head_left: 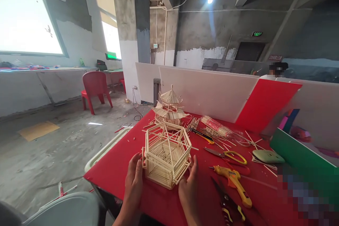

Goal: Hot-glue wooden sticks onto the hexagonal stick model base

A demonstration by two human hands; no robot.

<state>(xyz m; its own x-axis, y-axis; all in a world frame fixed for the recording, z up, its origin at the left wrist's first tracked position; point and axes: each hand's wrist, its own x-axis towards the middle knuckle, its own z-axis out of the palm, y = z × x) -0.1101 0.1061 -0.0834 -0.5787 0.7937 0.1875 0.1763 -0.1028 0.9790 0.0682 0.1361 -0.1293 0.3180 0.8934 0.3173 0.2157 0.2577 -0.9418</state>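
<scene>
I find the left hand (135, 174) and the right hand (189, 180) gripping opposite sides of a hexagonal stick frame (159, 178), fingers curved against its walls. The frame sits between the hands, its open top facing up and its slatted floor visible inside; I cannot tell whether its base touches the red worktop (113, 169). To the right of the right hand I record pliers (225, 199) and, just beyond them, a yellow glue gun (234, 180), nozzle towards that hand. Farther out on the same side lie scissors (227, 154) with yellow handles, then a utility knife (202, 136). Beyond both hands, directly behind the frame, stands a tiered stick pavilion (171, 114); a plastic-wrapped bundle of sticks (217, 125) lies to its right. Past the worktop I note a pale partition (206, 91) and, far off beyond the left hand, a red chair (96, 86).
</scene>
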